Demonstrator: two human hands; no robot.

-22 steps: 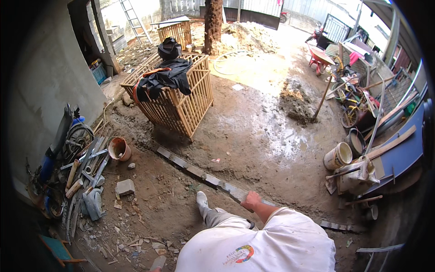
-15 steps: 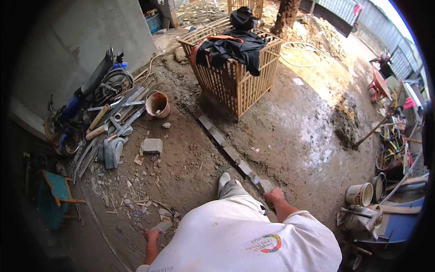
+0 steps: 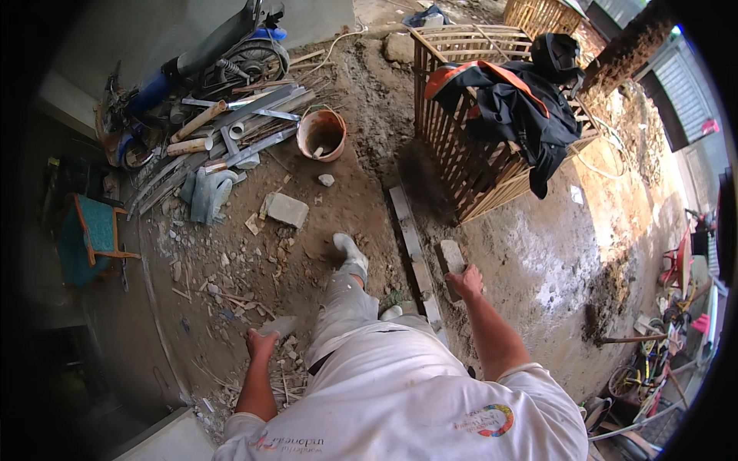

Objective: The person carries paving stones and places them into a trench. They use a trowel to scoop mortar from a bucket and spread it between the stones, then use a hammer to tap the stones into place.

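Grey brick (image 3: 452, 252), right of centre frame, is clamped in your right hand (image 3: 466, 283), now clear of the block row (image 3: 415, 252) it overlapped moments ago, so unplaced; your left hand (image 3: 261, 339), lower left, well apart, grips a flat trowel-like blade (image 3: 281, 326).

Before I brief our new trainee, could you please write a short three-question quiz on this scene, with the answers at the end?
1. True or false: the right hand is empty.
2. Which garment lies over the slatted cage?
3. Fill in the blank: seen from the person's viewpoint, the reddish bucket stands to the ____ of the row of blocks.

Key:
1. False; it holds a grey block.
2. A dark jacket with orange trim.
3. Left.
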